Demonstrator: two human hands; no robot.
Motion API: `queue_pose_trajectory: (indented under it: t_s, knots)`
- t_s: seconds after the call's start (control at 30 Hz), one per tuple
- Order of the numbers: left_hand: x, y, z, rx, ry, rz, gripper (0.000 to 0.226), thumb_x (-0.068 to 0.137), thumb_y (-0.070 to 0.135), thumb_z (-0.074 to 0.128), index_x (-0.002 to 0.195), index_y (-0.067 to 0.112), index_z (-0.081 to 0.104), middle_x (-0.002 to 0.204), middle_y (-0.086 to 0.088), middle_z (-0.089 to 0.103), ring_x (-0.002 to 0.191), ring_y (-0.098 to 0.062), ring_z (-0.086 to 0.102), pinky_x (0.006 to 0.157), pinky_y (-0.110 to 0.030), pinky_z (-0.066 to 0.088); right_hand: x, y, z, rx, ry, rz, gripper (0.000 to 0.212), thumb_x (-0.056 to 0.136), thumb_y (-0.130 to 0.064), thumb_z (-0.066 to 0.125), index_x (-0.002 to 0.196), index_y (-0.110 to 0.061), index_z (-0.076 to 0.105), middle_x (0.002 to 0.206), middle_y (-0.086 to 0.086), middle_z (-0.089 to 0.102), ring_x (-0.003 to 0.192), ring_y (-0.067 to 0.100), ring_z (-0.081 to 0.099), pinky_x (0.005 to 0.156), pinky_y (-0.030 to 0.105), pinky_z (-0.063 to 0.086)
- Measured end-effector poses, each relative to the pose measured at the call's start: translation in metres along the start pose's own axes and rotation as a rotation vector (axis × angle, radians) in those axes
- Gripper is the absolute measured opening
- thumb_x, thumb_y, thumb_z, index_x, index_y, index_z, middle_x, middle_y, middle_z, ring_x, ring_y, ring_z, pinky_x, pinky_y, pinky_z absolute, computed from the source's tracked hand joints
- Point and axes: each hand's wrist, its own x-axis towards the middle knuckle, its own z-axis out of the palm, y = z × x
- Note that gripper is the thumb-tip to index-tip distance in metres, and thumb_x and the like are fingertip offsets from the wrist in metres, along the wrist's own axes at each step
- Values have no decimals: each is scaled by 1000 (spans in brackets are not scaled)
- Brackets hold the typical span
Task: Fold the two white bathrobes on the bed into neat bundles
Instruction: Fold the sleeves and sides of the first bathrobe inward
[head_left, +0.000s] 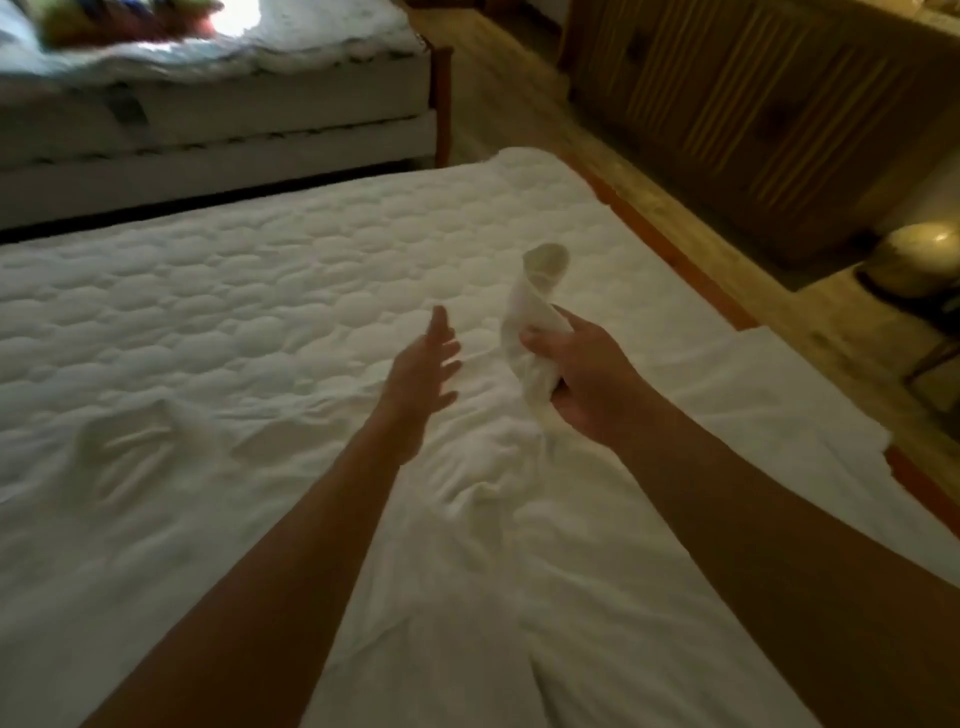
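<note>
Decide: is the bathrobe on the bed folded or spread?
Spread: the bathrobe lies rumpled across the bed; right hand grips one end.

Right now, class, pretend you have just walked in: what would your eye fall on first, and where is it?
The right hand stands out mid-frame, gripping a twisted strip of white cloth above the white quilted mattress. Just left of it the left hand hangs open with straight fingers, holding nothing. Under both arms, rumpled white fabric lies on that mattress.

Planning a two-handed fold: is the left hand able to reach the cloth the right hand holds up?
Likely yes: the left hand is open, empty, close beside the cloth, nothing between them.
</note>
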Motion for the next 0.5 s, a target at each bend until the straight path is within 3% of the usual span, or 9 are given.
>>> queue_pose_trajectory:
  t_s: [0.13, 0.2, 0.3, 0.4, 0.5]
  knots:
    - [-57, 38, -80, -111, -113, 9, 71, 87, 72, 55, 129, 16, 64, 119, -6, 73, 109, -25, 71, 87, -43, 60, -51, 20, 121, -318, -189, -100, 32, 101, -6, 52, 125, -18, 69, 106, 5, 77, 92, 17, 75, 76, 31, 63]
    - [-80, 43, -121, -149, -72, -21, 67, 82, 64, 68, 123, 11, 66, 110, -9, 76, 103, -25, 73, 80, -40, 60, -70, 35, 168, -485, -216, -137, 32, 102, -21, 50, 129, -26, 67, 110, -2, 76, 98, 12, 73, 85, 35, 61]
    - [-111, 41, -186, -237, 59, -124, 51, 84, 42, 78, 112, 1, 69, 99, -13, 75, 90, -25, 75, 75, -35, 60, -106, 56, 230, -750, -383, -101, 48, 96, -33, 49, 144, -32, 51, 133, -2, 66, 120, 15, 63, 101, 36, 51]
    - [-147, 43, -224, -174, 241, -218, 19, 95, 20, 66, 95, 0, 64, 83, -12, 68, 75, -23, 69, 65, -33, 56, -155, 64, 268, -880, -474, -74, 54, 100, -29, 47, 153, -26, 39, 147, 3, 53, 132, 21, 52, 107, 33, 43]
    - [-182, 49, -235, -78, 321, -181, 7, 97, 9, 58, 102, 5, 62, 95, -15, 69, 88, -28, 70, 73, -39, 60, -199, 59, 279, -942, -448, -102, 50, 105, -30, 41, 152, -14, 38, 153, 9, 45, 141, 26, 42, 117, 40, 33]
